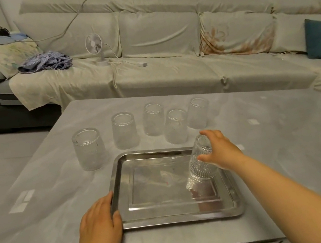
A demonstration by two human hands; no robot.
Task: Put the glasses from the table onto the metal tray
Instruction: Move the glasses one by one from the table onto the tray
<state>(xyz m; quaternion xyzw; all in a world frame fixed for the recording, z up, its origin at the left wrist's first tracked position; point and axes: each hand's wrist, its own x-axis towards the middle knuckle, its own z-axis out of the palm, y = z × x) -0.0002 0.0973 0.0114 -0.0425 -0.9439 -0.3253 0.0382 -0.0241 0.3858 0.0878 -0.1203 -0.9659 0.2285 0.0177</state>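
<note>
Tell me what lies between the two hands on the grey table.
The head view shows the rectangular metal tray between them: the left hand rests on its left rim, the right hand holds an upside-down patterned clear glass over its right side.

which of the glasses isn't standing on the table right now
The glass gripped by the right hand, tilted over the metal tray's right side. The other five glasses stand upside down on the table beyond the tray.

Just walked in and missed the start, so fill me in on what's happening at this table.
A person is moving glasses onto the metal tray. The right hand holds one upside-down glass, tilted, over the tray's right side. The left hand rests against the tray's left edge. Five more glasses stand upside down on the table behind the tray.
</note>
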